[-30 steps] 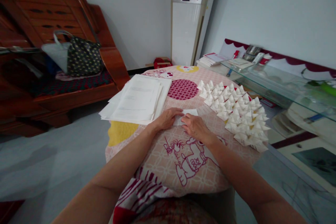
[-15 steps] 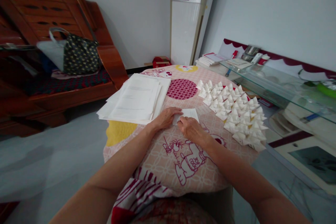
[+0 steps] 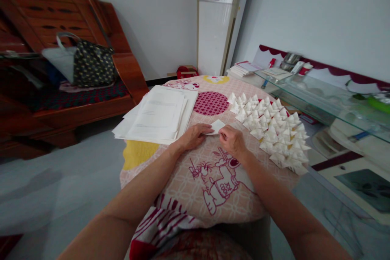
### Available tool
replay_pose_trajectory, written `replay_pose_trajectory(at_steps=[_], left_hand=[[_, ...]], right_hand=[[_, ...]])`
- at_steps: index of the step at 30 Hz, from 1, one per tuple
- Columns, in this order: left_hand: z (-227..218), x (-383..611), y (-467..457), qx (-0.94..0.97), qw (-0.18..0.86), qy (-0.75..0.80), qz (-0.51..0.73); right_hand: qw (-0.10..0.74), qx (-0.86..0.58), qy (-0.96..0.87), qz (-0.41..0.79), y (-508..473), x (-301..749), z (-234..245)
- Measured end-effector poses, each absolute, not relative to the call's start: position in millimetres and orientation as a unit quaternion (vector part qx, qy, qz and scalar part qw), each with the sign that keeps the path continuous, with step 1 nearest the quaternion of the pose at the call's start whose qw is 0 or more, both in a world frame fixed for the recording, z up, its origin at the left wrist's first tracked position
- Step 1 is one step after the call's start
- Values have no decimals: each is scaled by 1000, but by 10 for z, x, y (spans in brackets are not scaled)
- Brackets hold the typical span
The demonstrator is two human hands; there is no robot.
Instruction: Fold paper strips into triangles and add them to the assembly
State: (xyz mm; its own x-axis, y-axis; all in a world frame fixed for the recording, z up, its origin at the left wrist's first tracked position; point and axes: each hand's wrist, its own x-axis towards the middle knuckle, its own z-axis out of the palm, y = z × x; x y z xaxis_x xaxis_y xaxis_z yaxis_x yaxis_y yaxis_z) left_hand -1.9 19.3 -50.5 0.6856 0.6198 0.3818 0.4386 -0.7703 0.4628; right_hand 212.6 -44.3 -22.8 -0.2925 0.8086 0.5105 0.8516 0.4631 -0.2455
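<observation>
A small piece of white paper (image 3: 217, 126), folded, lies between my two hands near the middle of the cloth-covered table. One of its corners points away from me. My left hand (image 3: 195, 136) has hold of the left corner, its fingers together over the edge. With curled fingers, my right hand (image 3: 232, 140) pinches the right corner. Beyond my left hand rests a stack of white paper sheets (image 3: 158, 113) with faint printed lines. To the right of my right hand stand rows of pointed folded paper pieces (image 3: 269, 130).
A patterned tablecloth (image 3: 183, 187) covers the table. Along the right wall runs a glass-topped cabinet (image 3: 329, 93) with small items on it. At left is a wooden bench (image 3: 100, 99) bearing a dotted bag (image 3: 93, 63). A tall white air conditioner (image 3: 213, 28) stands behind.
The paper has turned, so a corner now points away from me. My right hand has shifted right to the paper's right corner. My left hand has barely moved.
</observation>
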Motion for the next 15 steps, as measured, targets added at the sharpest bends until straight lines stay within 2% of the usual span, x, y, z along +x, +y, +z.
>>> replay_pose_trajectory(at_steps=[3,5,7,12,15], left_hand=[[-455,-1,156,900,160,292,281],[-428,-2,137,899,151,283,300],[-399,-3,112,904,143,266,302],[-292,39,12,929,154,218,255],[-220,70,-44,937,177,206,218]], right_hand=[[390,-471,-791,30,-377,2264,-228],[410,-463,-782,77,-361,2332,-212],[397,-470,-780,119,-360,2386,-186],[302,-483,-793,215,-384,2488,-96],[280,-497,-780,258,-402,2527,-54]])
